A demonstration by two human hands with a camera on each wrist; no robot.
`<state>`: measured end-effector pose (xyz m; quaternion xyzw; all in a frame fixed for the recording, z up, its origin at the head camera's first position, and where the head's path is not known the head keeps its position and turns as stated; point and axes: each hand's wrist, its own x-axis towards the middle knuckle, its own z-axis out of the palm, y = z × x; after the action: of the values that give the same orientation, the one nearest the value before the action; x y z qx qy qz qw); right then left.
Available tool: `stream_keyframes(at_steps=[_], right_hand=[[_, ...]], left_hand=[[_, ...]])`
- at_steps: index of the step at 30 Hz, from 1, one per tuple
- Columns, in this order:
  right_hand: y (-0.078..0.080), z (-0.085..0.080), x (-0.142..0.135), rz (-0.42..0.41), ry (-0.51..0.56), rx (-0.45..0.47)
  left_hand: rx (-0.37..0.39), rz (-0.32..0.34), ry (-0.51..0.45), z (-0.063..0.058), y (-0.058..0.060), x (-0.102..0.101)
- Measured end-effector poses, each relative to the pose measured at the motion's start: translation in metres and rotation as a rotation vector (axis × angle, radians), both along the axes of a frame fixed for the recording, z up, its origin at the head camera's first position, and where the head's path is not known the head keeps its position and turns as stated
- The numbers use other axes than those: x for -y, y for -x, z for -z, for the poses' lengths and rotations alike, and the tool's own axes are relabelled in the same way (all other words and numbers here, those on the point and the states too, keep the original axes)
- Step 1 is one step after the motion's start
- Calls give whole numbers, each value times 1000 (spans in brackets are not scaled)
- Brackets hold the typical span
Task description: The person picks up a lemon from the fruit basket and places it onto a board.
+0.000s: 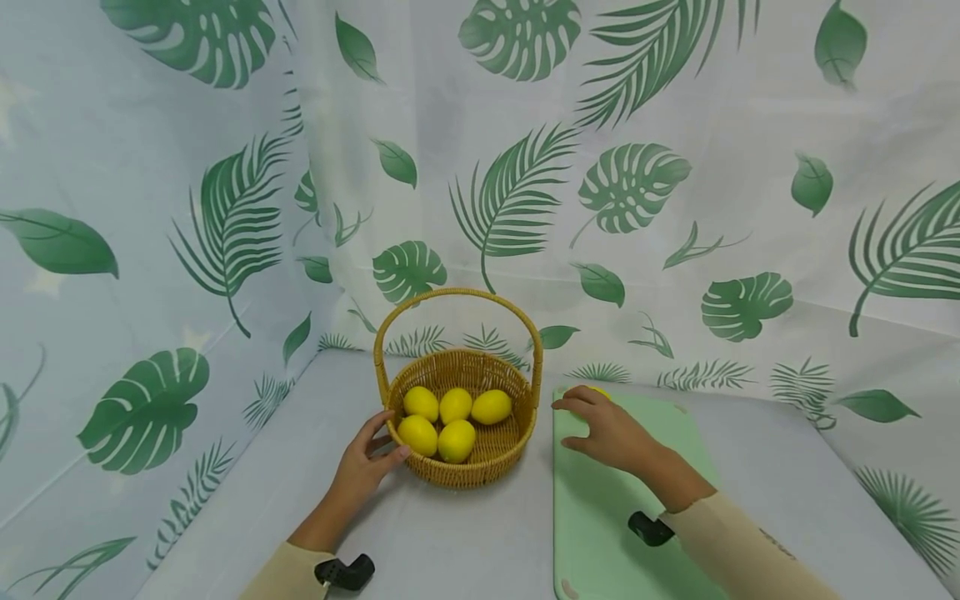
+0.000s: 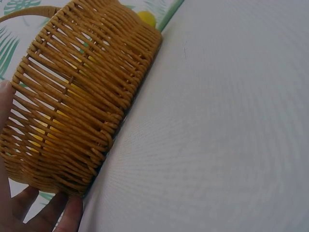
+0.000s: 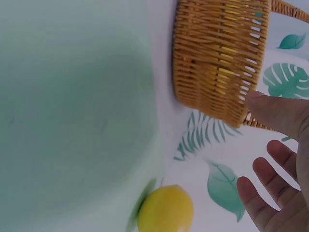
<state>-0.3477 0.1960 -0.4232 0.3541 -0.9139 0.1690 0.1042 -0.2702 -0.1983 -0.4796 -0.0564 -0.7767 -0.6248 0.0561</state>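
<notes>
A woven wicker basket (image 1: 468,475) with a tall arched handle holds several yellow lemons (image 1: 491,407). My left hand (image 1: 360,467) grips the basket's left side, its thumb near the front rim and its fingers spread along the outer wall. In the left wrist view, fingertips (image 2: 72,212) touch the low part of the wicker. Over the far end of a light green cutting board (image 1: 600,517) hovers my right hand (image 1: 611,433), fingers loosely bent and holding nothing. Another lemon (image 3: 165,210) lies on the board, apart from those fingers; the hand mostly hides it in the head view.
A white surface (image 1: 450,542) carries the basket and, to its right, the board. White sheeting (image 1: 510,108) printed with green leaves rises behind and along both sides.
</notes>
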Motion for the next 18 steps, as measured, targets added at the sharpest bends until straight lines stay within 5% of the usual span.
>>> stream_keyframes(at_steps=[18], right_hand=[[-7,-9,36,-63,74,19]], left_hand=[[-4,-11,1,0,0,-1]])
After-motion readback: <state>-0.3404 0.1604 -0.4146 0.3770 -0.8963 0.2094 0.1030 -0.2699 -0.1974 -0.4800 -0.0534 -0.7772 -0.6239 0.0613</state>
